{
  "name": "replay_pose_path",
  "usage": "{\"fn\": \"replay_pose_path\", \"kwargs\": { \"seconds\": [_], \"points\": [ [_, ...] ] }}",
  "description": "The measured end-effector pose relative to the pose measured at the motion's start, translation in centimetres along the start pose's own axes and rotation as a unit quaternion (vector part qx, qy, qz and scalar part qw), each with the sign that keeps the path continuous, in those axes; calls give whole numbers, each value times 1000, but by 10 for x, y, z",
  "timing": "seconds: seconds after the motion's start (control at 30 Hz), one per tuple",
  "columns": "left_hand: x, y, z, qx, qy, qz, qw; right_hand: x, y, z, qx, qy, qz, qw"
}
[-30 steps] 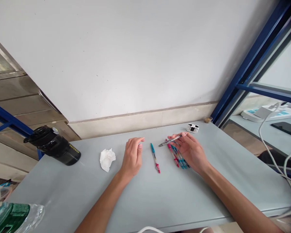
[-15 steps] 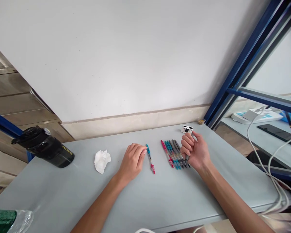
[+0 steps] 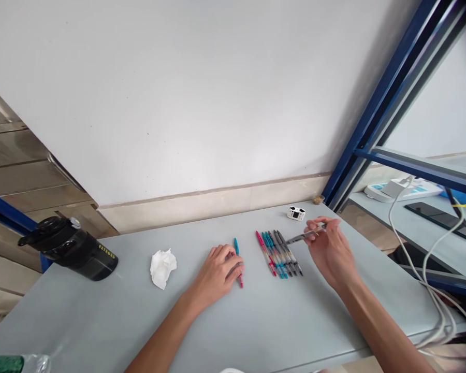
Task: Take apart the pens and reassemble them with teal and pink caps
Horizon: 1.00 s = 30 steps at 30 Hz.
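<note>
My left hand (image 3: 221, 272) lies over the middle of a pen with a teal cap end and a red tip (image 3: 236, 246), its fingers curled round it on the grey table (image 3: 112, 321). Raised above the table at the right, my right hand (image 3: 330, 248) pinches a grey pen (image 3: 305, 236) that points left. Between the hands lies a row of several pens: a red one (image 3: 265, 253) at the left, teal ones (image 3: 274, 254) beside it, and grey-black ones (image 3: 289, 254) at the right.
A crumpled white tissue (image 3: 162, 268) and a black bottle (image 3: 75, 249) stand to the left. A small white device (image 3: 295, 213) sits behind the pens. White cables (image 3: 427, 269) hang at the right by a blue frame (image 3: 376, 98). A green-labelled bottle (image 3: 8, 364) shows bottom left.
My left hand has moved right onto the teal-and-red pen. My right hand has shifted right, and the grey pen in it has turned from steep to nearly level.
</note>
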State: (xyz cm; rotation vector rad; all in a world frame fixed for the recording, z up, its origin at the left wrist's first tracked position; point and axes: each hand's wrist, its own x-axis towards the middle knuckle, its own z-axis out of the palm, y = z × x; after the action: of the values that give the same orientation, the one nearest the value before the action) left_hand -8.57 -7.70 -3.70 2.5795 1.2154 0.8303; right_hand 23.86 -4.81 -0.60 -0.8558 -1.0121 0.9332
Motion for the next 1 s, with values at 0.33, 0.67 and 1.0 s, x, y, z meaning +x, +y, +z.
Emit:
{"fn": "replay_pose_path", "kwargs": {
  "seconds": [0.33,0.67,1.0],
  "points": [
    [0,-16,7,21,75,-86,993,-46,17,-58,-496,-163,-143,841],
    [1,-10,1,-95,177,-120,972,-53,28,-58,-500,-245,-157,816],
    [7,6,-7,-268,200,-173,926,-52,15,-49,-494,-293,-136,807]
  ]
}}
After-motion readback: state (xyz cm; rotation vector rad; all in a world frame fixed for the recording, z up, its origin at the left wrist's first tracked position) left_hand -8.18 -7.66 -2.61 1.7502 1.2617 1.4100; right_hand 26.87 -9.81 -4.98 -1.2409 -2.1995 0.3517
